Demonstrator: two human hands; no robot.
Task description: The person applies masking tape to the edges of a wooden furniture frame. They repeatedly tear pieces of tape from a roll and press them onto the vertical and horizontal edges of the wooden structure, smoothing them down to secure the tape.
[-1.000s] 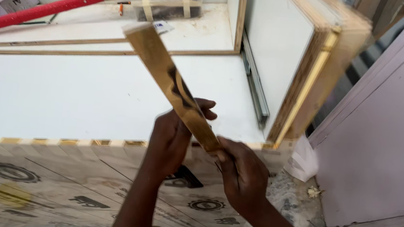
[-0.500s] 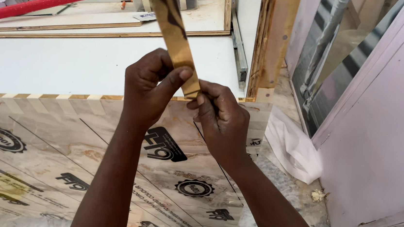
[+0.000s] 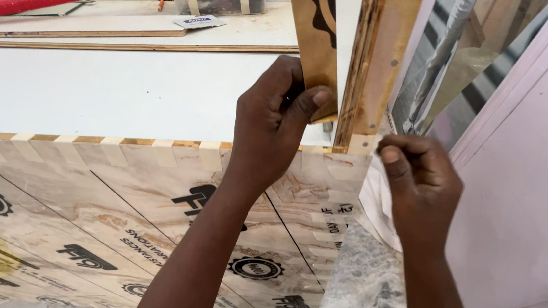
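Brown laminate strip is standing upright, pinched by the left hand against the upright board's edge. The right hand is clenching beside it, holding nothing I can make out. The strip is looking placed, not yet visibly fixed, above the white tabletop.

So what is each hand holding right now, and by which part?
The left hand pinches the brown strip at its lower end, thumb in front. The right hand is curled shut beside it, off the strip; whether it holds anything cannot be told.
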